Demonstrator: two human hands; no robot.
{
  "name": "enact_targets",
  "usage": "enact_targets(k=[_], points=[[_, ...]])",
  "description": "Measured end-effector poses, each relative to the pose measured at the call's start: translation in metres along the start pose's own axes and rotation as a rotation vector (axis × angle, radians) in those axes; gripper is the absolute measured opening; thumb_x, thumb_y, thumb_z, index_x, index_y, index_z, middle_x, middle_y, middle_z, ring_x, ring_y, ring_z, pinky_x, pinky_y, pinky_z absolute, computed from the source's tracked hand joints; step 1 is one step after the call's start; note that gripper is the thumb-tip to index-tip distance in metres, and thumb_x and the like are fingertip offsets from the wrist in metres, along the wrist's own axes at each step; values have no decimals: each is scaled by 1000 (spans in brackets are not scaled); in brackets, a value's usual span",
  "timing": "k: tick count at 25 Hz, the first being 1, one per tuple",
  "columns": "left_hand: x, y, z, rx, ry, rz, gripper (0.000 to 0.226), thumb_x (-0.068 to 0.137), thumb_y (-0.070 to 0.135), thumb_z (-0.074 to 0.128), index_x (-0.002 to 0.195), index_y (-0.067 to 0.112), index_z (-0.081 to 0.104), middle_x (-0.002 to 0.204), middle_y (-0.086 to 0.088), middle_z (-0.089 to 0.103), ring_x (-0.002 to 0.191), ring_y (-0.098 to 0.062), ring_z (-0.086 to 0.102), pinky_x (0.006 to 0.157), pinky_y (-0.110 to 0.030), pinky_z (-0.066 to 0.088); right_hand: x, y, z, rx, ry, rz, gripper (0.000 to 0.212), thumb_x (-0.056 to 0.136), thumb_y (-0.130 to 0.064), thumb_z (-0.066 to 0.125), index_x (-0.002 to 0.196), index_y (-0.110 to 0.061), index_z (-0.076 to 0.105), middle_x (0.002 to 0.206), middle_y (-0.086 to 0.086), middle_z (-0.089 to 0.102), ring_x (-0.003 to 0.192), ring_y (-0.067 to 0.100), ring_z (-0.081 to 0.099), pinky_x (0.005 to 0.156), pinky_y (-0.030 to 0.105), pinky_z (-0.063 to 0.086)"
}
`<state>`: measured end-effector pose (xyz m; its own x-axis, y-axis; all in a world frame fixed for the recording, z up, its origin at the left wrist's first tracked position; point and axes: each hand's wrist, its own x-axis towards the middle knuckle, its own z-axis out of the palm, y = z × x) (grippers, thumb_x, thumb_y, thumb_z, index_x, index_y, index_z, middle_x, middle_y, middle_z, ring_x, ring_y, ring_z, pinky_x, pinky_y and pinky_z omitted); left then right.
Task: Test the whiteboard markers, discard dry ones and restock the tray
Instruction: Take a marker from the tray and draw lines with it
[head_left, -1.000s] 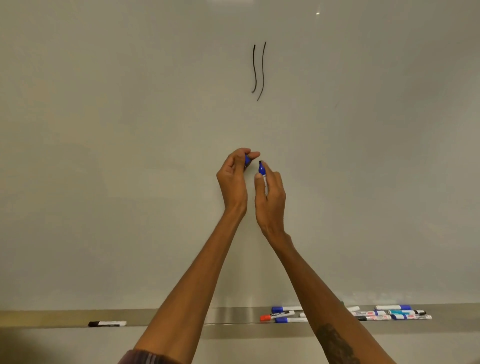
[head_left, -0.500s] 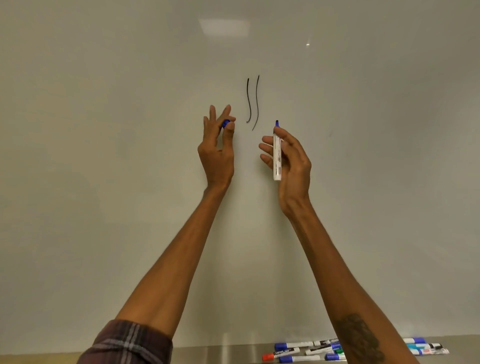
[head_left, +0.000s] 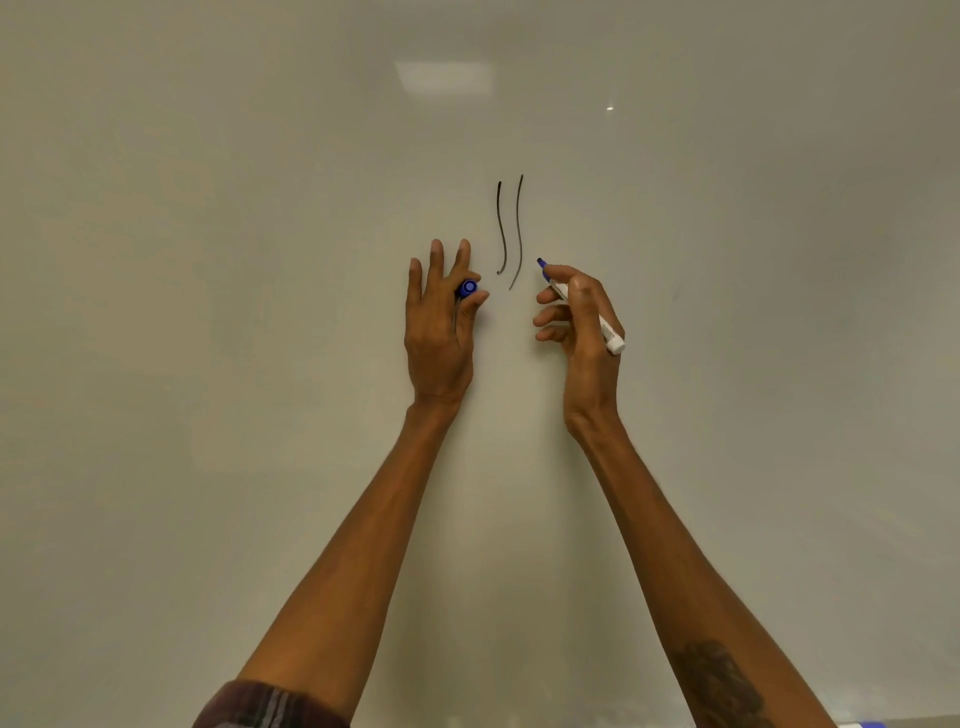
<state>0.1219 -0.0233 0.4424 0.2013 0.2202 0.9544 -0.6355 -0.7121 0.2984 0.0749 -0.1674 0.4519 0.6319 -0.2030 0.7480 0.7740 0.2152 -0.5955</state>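
Two black strokes (head_left: 510, 231) already mark the whiteboard (head_left: 208, 312), so my right hand (head_left: 584, 332) grips the uncapped blue marker (head_left: 579, 306) tip-up just beside them for testing, while my left hand (head_left: 441, 322) pinches its cap (head_left: 467, 287).

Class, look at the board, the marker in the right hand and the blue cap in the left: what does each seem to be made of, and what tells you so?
Whiteboard: smooth, glossy coated surface; it mirrors a ceiling light, though the material underneath is unclear.
Marker: probably hard plastic, white barrel, slight sheen, blue tip.
Cap: likely moulded blue plastic, glossy, hollow end showing.
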Motion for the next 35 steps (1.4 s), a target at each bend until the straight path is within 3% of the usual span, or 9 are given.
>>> enact_targets(k=[3,6,9,12,16,20,27,31,35], points=[[-1,-3,2,8,5,34,56,102,43,42,146,10,44,156,-10,36,149,-30,21,122,-25,19,18,-6,6,-81,64,-119,29,99,-21,52,122,-6,62,100,11,69,77,17,64,67,28,55],[-1,-5,3,24,16,49,54,102,41,43,146,9,45,156,-10,37,149,-32,23,122,-24,18,39,-11,13,-168,128,-227,32,94,-23,62,120,-4,62,106,4,70,91,14,69,76,38,61],[-1,-5,3,36,20,58,54,102,40,43,145,7,46,154,-14,39,148,-33,24,122,-25,19,53,-12,20,-332,128,-377,28,94,-19,64,117,-3,65,100,-11,66,85,-3,65,75,20,57],[-1,-5,3,49,32,80,55,103,41,41,144,5,47,153,-16,41,147,-33,25,123,-27,19,62,-12,23,-426,121,-464,30,93,-19,64,118,-3,66,101,-6,67,81,-2,64,73,15,54],[0,-4,1,25,49,69,53,103,38,41,145,6,46,154,-13,40,148,-12,15,123,-32,22,38,7,8,-510,86,-463,28,92,-21,64,115,-5,68,94,2,70,72,9,64,65,29,57],[0,-2,1,9,55,62,53,103,39,40,145,6,46,154,-10,38,147,-6,12,122,-28,20,-5,29,-2,-535,110,-380,23,90,-19,66,109,-8,70,87,0,69,67,12,62,59,37,55],[0,-2,0,-10,73,83,49,103,34,43,143,6,48,152,-11,41,147,4,9,122,-34,23,60,-16,9,-431,204,-464,28,94,-20,62,117,-5,67,99,0,70,81,8,65,71,27,57],[-1,4,-2,-15,98,124,47,102,28,45,140,2,50,149,1,36,146,12,6,119,-43,29,55,-5,2,-545,90,-513,31,93,-20,63,120,-5,66,101,4,69,82,11,65,71,30,56],[0,7,-7,-17,85,137,46,102,27,45,139,0,51,148,1,36,145,13,6,119,-42,28,-1,27,-12,-517,37,-423,29,91,-16,65,118,-5,67,94,3,69,74,15,64,64,38,55]])
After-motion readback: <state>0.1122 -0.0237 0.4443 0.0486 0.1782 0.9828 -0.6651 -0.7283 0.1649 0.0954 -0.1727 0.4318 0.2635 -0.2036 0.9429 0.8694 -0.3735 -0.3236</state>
